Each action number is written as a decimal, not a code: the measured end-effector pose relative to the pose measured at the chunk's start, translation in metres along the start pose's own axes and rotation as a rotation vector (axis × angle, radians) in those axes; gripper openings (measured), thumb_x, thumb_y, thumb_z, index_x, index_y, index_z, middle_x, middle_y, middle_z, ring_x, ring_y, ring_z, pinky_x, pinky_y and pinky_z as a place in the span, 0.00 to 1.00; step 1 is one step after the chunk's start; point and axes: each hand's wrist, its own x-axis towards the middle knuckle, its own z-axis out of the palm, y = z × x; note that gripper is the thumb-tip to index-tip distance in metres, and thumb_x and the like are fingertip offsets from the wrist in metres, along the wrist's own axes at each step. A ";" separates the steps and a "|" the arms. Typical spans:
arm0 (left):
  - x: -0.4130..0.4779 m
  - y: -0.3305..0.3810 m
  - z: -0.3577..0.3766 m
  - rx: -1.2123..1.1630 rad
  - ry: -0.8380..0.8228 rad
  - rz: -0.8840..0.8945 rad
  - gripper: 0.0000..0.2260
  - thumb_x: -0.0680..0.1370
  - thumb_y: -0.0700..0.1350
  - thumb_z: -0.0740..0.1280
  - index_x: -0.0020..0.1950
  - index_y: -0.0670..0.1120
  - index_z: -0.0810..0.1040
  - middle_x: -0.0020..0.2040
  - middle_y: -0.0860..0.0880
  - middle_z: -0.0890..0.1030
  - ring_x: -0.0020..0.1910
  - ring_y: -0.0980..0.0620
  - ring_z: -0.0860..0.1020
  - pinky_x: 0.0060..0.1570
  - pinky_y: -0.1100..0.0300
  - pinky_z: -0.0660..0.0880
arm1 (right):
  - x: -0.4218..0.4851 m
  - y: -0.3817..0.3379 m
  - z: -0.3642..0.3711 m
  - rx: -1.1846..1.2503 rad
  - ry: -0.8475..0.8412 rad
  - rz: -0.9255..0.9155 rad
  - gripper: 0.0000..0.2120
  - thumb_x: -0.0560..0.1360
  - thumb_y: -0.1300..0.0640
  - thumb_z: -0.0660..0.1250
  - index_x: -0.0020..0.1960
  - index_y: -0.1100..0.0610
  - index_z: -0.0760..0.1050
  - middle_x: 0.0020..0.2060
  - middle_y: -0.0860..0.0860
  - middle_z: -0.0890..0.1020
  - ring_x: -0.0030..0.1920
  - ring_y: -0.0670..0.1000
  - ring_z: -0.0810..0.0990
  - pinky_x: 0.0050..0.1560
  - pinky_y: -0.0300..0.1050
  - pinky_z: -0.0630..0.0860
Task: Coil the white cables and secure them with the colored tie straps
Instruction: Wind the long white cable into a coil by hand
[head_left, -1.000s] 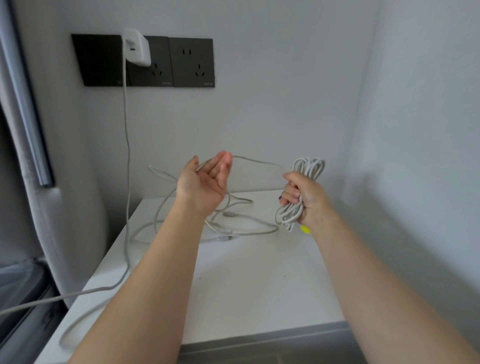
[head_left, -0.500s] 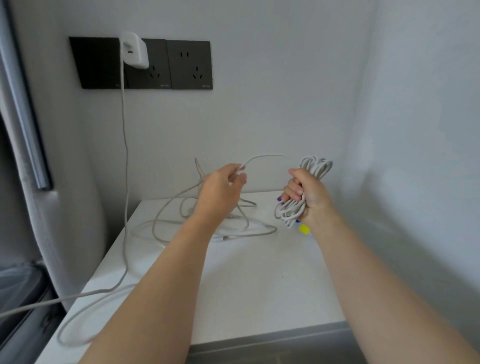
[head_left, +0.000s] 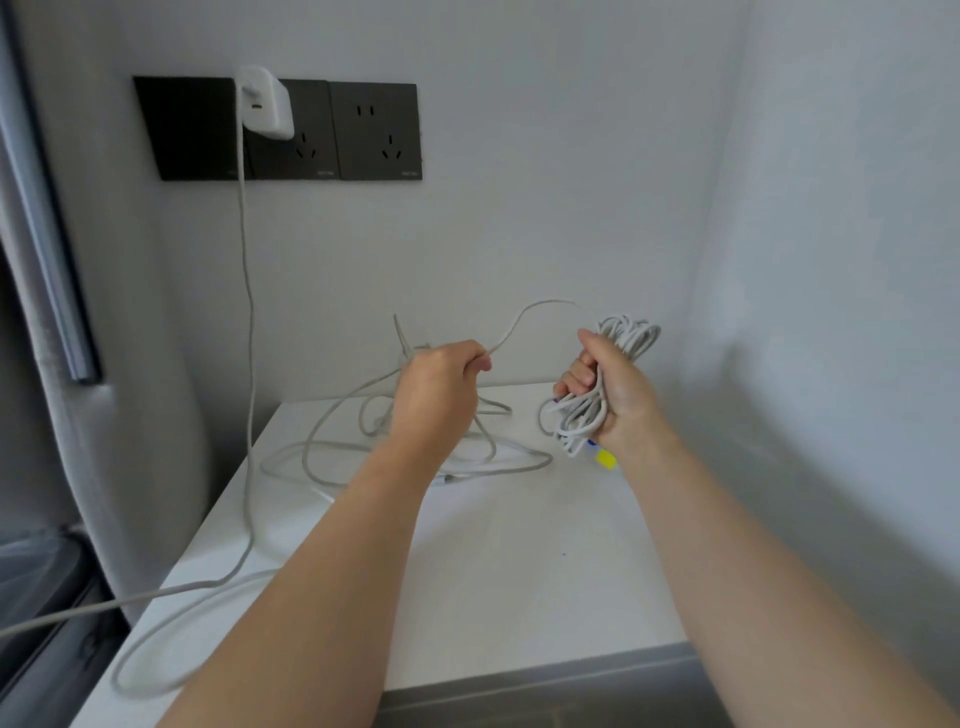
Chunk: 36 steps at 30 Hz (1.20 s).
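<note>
My right hand (head_left: 618, 395) fists round the white cable coil (head_left: 631, 332) above the worktop (head_left: 519, 545). My left hand (head_left: 441, 389) pinches the loose strand (head_left: 519, 322) arching across to it. A yellow tie strap (head_left: 605, 459) peeks under my right wrist.

The right hand (head_left: 621, 395) is holding the coil (head_left: 576, 415) above the table's (head_left: 519, 571) far right, the left hand (head_left: 441, 389) just left of it pinching a strand (head_left: 550, 301) arcing between them. Loose cable (head_left: 543, 459) is lying on the table's far left, tie straps (head_left: 605, 459) under the coil; the charger (head_left: 265, 104) is sitting in the far-wall sockets (head_left: 374, 130)
</note>
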 end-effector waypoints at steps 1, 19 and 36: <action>0.000 0.000 0.001 0.021 -0.007 0.009 0.09 0.78 0.39 0.61 0.43 0.43 0.81 0.32 0.50 0.73 0.39 0.43 0.76 0.41 0.54 0.71 | 0.000 0.001 0.000 -0.017 -0.010 0.008 0.18 0.77 0.54 0.63 0.30 0.54 0.63 0.17 0.48 0.65 0.18 0.46 0.64 0.27 0.37 0.71; -0.004 0.002 0.007 0.163 -0.118 0.170 0.09 0.78 0.38 0.61 0.45 0.42 0.80 0.35 0.53 0.72 0.39 0.49 0.73 0.36 0.60 0.62 | -0.007 0.010 0.006 -0.304 -0.069 -0.005 0.06 0.75 0.60 0.66 0.42 0.60 0.80 0.30 0.51 0.76 0.28 0.47 0.74 0.34 0.40 0.77; -0.005 0.008 0.003 0.177 -0.222 0.150 0.11 0.79 0.47 0.62 0.50 0.45 0.82 0.43 0.48 0.82 0.45 0.48 0.78 0.44 0.54 0.73 | -0.004 0.007 0.006 -0.271 0.037 -0.006 0.07 0.71 0.64 0.70 0.36 0.59 0.76 0.25 0.51 0.73 0.23 0.48 0.73 0.24 0.38 0.72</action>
